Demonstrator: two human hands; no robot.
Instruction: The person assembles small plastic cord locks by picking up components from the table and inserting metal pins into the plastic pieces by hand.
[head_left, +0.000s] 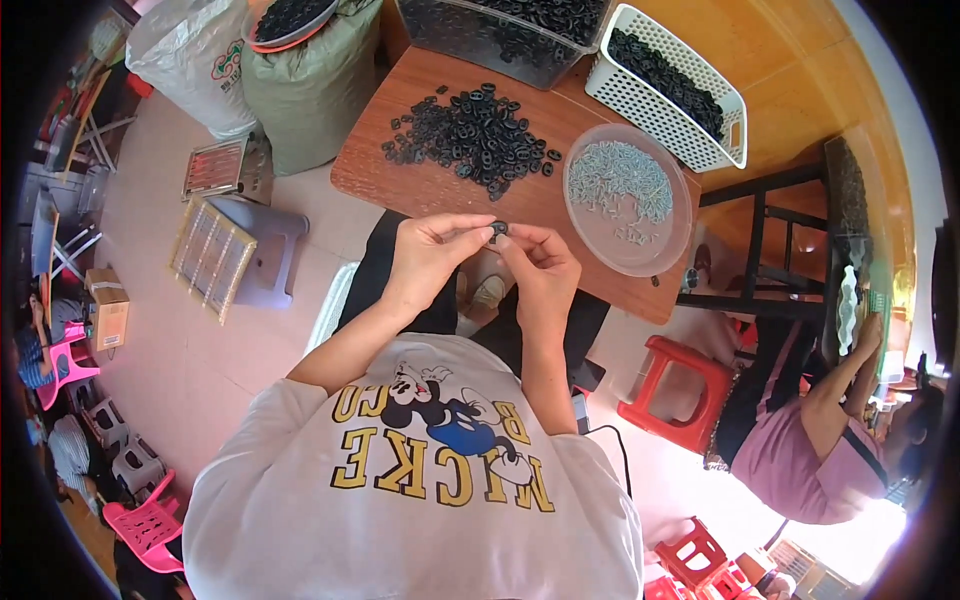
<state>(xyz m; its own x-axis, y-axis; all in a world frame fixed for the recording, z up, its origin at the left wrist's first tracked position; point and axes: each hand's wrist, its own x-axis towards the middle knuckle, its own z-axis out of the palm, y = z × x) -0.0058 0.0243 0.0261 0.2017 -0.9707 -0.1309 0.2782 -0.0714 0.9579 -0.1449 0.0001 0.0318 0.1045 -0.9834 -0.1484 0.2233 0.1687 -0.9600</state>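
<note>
Over the near edge of the wooden table (365, 170), my left hand (425, 258) and my right hand (542, 272) meet fingertip to fingertip. Between them they pinch one small black oval plastic part (499, 230), partly hidden by the fingers. Just beyond lies a loose pile of similar black parts (480, 130), some showing two holes. To the right of the pile, a round clear plastic tray (640, 262) holds many small silvery screws (622, 180).
A white perforated basket (738, 150) and a clear bin (480, 52), both with black parts, stand at the back. Full sacks (305, 110) flank the table's left. A grey stool (290, 228) stands left, a red stool (690, 435) right. Another person (800, 455) sits at right.
</note>
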